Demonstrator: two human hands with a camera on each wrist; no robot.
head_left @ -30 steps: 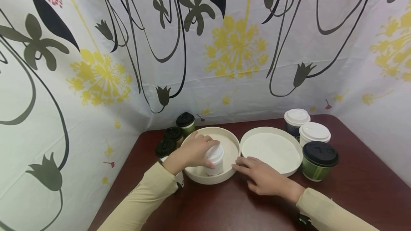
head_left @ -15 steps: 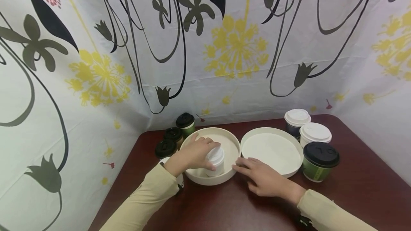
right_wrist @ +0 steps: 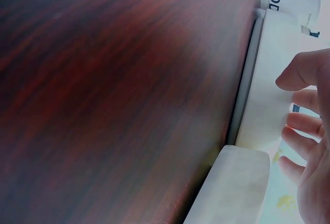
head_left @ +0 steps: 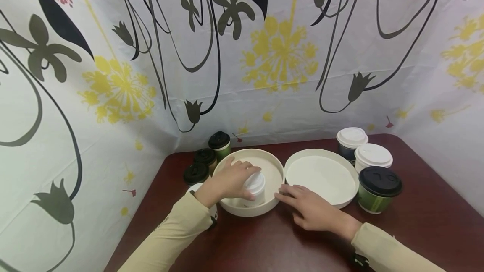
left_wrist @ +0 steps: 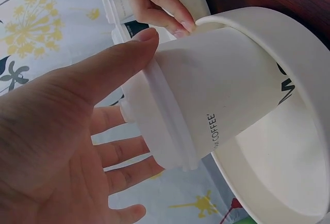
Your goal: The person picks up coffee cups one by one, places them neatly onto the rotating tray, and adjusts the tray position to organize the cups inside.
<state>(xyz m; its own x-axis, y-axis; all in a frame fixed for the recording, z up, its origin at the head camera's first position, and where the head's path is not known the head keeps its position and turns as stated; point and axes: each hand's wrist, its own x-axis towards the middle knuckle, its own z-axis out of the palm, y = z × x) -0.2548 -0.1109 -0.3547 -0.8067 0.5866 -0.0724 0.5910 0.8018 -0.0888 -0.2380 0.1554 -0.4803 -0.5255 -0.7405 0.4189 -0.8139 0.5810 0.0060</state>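
Note:
A white paper coffee cup (head_left: 256, 191) with a white lid stands in the left round cream tray (head_left: 273, 171). My left hand (head_left: 230, 179) holds the cup from above, thumb on the near side of the lid and fingers around its far side, as the left wrist view of the cup (left_wrist: 211, 85) shows. My right hand (head_left: 311, 210) rests its fingertips at the right side of that tray's rim, near where it meets the right round tray (head_left: 321, 177). The right hand's fingers are loosely bent, and its thumb (right_wrist: 296, 74) sits beside the tray wall.
Left of the trays stand black-lidded cups (head_left: 196, 173), and a white cup (head_left: 213, 212) is partly hidden by my left wrist. Two white-lidded cups (head_left: 372, 156) and a green cup (head_left: 373, 200) with a black lid stand at right. A patterned cloth (head_left: 234, 66) hangs behind the dark table (head_left: 257, 244).
Both hands, the cup and the trays keep their places; only the head view shifts slightly.

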